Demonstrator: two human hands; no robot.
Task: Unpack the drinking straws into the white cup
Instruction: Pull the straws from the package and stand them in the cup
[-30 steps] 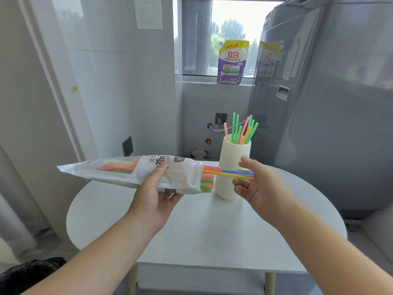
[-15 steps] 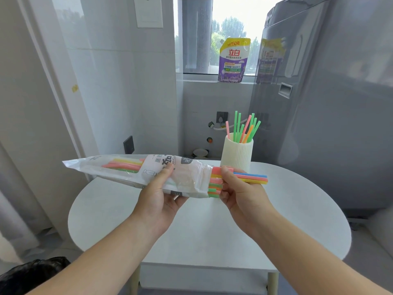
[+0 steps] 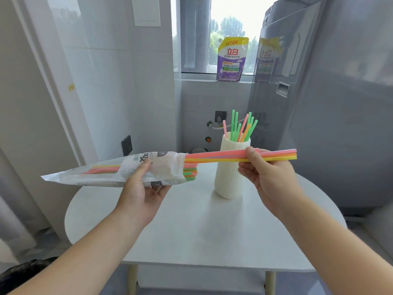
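The left hand (image 3: 142, 189) is gripping the packet (image 3: 102, 174) and the right hand (image 3: 271, 177) is pinching straws (image 3: 212, 156) that are crossing the white cup's (image 3: 228, 177) front, beside a grey machine (image 3: 329, 124).

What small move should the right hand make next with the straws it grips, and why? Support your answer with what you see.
Probably draw the pinched straws rightward until they clear the packet. The right hand grips them midway, yet their left ends sit inside the packet's open mouth, held by the left hand; the white cup waits behind.
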